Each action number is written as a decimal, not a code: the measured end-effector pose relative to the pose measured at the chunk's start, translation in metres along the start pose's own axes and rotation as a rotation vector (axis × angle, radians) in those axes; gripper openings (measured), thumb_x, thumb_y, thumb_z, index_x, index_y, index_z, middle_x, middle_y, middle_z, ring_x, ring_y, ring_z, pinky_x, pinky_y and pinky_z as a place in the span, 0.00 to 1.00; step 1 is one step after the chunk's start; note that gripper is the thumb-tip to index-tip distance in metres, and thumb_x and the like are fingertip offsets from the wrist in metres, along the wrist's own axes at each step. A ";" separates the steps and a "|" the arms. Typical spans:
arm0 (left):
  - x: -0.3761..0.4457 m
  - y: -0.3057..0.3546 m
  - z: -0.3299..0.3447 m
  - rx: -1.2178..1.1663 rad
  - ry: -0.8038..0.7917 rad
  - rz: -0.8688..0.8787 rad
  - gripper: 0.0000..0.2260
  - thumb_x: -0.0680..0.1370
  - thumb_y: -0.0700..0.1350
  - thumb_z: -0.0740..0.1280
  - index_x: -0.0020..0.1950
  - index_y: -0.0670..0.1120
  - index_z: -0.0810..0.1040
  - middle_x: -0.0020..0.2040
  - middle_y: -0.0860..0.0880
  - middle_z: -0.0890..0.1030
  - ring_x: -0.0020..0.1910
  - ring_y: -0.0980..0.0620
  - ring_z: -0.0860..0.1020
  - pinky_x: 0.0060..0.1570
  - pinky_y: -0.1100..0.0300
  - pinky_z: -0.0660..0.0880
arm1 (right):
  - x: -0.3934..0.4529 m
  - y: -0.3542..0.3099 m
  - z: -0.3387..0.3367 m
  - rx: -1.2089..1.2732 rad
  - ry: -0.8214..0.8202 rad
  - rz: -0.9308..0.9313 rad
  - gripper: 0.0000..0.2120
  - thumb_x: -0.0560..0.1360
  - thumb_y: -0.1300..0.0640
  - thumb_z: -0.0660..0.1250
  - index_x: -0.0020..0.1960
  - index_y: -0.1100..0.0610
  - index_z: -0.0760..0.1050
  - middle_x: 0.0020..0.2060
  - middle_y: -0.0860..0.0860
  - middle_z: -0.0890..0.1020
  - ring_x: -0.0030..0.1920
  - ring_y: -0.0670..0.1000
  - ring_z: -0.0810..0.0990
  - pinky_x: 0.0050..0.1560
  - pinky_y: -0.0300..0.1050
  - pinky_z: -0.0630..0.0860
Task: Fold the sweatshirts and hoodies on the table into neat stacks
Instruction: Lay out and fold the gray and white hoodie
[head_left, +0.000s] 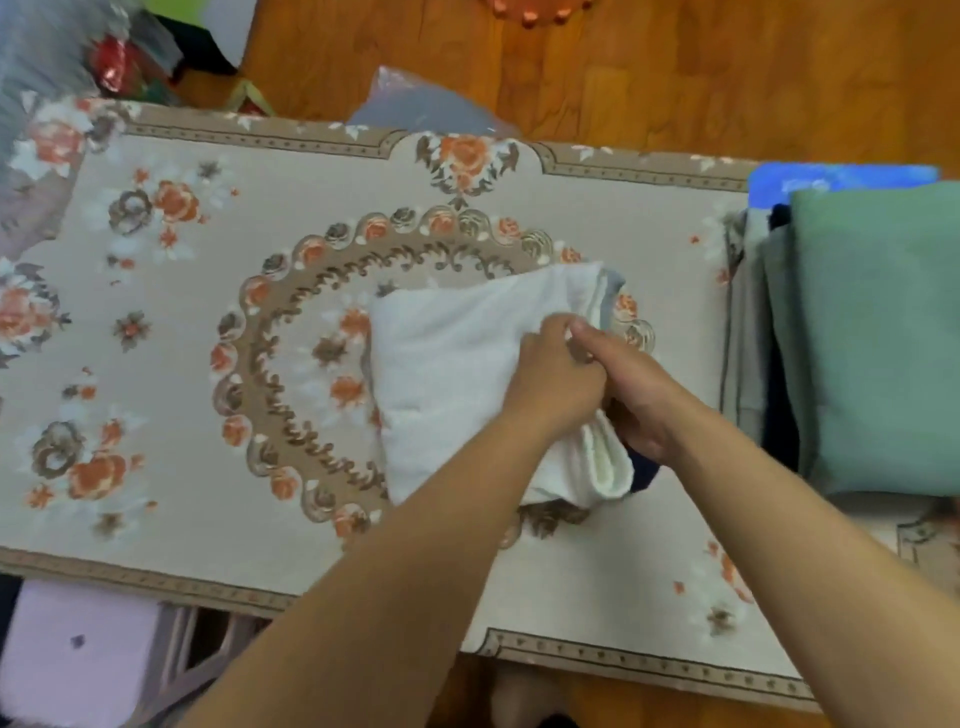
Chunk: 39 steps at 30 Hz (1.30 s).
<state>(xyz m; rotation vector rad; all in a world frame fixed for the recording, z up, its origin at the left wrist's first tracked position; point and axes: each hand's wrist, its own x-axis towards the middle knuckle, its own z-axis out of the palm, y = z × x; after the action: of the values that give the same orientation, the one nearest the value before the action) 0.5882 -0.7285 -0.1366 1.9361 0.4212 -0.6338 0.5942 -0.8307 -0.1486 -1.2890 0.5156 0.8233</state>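
Note:
A folded white sweatshirt with a grey and dark blue edge lies in the middle of the table, on the floral cloth. My left hand grips its right side from above, fingers curled into the fabric. Beside it, my right hand grips the same right edge, thumb on top and fingers tucked under the folded layers. At the right end of the table stands a stack of folded garments, green on top with grey and dark ones beneath.
A blue object lies behind the stack. More clothes and bags are heaped at the far left corner, a grey plastic bag beyond the far edge. A pale stool stands below the near edge at left.

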 end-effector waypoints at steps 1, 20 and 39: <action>0.001 -0.009 0.009 -0.042 -0.073 -0.026 0.18 0.80 0.47 0.62 0.70 0.51 0.72 0.61 0.49 0.79 0.61 0.47 0.79 0.55 0.56 0.77 | 0.008 0.008 -0.005 -0.081 0.090 -0.016 0.13 0.81 0.41 0.63 0.58 0.46 0.79 0.52 0.47 0.86 0.54 0.45 0.85 0.50 0.39 0.80; -0.030 -0.180 0.003 0.972 0.256 0.068 0.30 0.81 0.64 0.47 0.83 0.61 0.49 0.84 0.41 0.43 0.82 0.36 0.39 0.77 0.32 0.43 | 0.056 0.033 0.008 -1.436 0.513 -0.875 0.31 0.79 0.53 0.61 0.80 0.57 0.58 0.80 0.61 0.55 0.79 0.65 0.51 0.79 0.64 0.49; -0.012 -0.181 -0.127 -0.224 0.521 -0.381 0.29 0.74 0.45 0.77 0.71 0.49 0.69 0.60 0.50 0.75 0.56 0.45 0.77 0.50 0.54 0.78 | 0.089 0.003 -0.029 -1.487 0.183 0.017 0.35 0.72 0.31 0.68 0.67 0.55 0.70 0.60 0.56 0.80 0.58 0.60 0.79 0.55 0.52 0.73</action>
<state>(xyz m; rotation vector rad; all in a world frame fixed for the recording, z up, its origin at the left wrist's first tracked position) 0.5110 -0.5365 -0.2153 1.8005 1.1576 -0.2887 0.6502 -0.8367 -0.2232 -2.7247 -0.0540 1.1358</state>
